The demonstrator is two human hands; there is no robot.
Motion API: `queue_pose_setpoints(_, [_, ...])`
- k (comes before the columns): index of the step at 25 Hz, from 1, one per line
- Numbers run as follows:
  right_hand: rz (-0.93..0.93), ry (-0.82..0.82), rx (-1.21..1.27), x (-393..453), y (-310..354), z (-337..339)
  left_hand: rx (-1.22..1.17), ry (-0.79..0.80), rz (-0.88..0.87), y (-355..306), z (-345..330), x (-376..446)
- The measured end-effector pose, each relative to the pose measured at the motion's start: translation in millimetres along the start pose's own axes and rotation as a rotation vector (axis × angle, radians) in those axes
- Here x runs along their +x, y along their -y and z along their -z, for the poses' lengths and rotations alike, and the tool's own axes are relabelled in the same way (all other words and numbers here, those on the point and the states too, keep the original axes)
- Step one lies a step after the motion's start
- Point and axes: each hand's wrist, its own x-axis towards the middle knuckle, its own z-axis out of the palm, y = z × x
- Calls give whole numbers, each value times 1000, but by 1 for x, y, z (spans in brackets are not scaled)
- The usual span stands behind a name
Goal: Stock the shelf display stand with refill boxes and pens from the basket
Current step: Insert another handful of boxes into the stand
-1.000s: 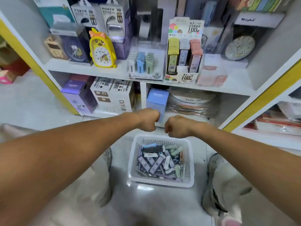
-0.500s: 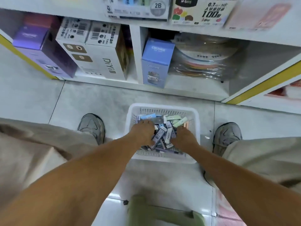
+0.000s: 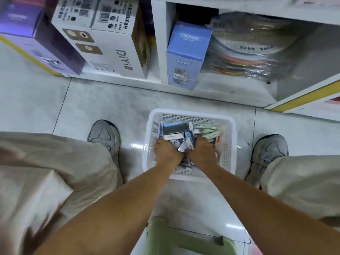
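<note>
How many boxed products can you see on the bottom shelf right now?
4: a purple box far left, two white boxes beside it, and a blue box in the next bay. More may sit hidden behind them.

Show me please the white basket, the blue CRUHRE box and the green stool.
white basket (image 3: 191,112): head view, bare far rim.
blue CRUHRE box (image 3: 184,70): head view, front face.
green stool (image 3: 161,234): head view, seat's left part.

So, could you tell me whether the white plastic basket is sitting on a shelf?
No, the white plastic basket rests on the tiled floor between the person's grey shoes.
</note>
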Motion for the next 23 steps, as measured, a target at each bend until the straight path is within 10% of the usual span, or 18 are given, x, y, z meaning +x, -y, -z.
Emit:
queue_pose_setpoints(8, [-14,97,159,-6,8,-3,-705,188,91,-11,-8,-1])
queue_pose_setpoints(19, [-176,512,1150,-23,0,24,-941,325,269,-13,2,4])
queue_pose_setpoints(23, [-284,418,1211,-17,-4,25,-910,325,257,-15,5,3])
